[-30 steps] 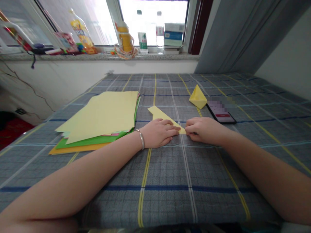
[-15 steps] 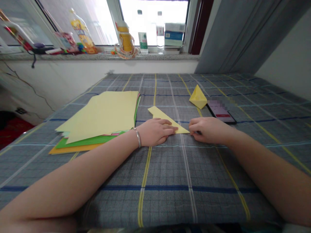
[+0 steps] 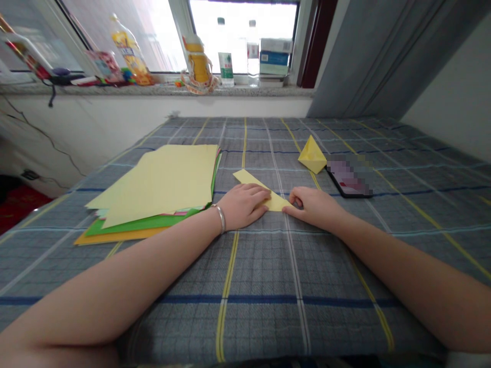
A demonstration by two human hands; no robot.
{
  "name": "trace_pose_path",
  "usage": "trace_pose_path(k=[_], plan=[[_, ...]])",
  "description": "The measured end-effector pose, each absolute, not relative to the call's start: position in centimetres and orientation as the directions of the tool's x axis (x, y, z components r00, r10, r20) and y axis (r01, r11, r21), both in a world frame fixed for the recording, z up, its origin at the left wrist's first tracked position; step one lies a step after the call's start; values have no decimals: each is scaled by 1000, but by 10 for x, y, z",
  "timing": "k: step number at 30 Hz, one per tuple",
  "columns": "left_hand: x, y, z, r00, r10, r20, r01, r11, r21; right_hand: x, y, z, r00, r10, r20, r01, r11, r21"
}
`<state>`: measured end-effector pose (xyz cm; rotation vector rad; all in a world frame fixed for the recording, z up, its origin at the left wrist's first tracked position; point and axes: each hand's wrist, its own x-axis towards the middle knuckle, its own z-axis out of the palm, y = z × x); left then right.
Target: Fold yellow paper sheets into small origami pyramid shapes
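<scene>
A folded yellow paper [image 3: 276,203] lies flat on the checked cloth in front of me, its narrow end pointing right. My left hand [image 3: 245,205], with a silver bangle at the wrist, rests flat over its lower left part and hides some of it. At the pointed right end, my right hand [image 3: 307,205] has its thumb on the paper and its index finger curled close by, pinching the tip. Beyond my right hand stands a folded yellow paper shape [image 3: 312,156] with a pointed top.
Left of my hands lies a stack of coloured paper [image 3: 164,179], pale yellow on top, green and orange below. A phone [image 3: 347,179] lies at the right behind my right hand. Bottles and boxes line the windowsill [image 3: 161,91] at the back.
My right hand has moved left along the paper's pointed end, its thumb now on the paper. My left hand has shifted slightly left, with the fingers still on the paper.
</scene>
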<state>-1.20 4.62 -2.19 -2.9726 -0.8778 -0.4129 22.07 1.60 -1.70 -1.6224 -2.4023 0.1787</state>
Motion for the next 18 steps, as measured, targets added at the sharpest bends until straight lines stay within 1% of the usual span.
trace_pose_path(k=[5,9,13,18], plan=[[-14,53,-31,631,728,268,747,-663,41,218,16,-16,-332,939,91,913,344,-218],[-17,58,-35,483,849,214,866,-500,28,216,16,-15,-313,948,64,921,319,-222],[-16,61,-34,373,921,113,925,-379,29,216,17,-14,-292,955,43,924,294,-245],[-15,61,-33,282,958,52,959,-283,14,217,20,-18,-270,963,8,923,262,-283]])
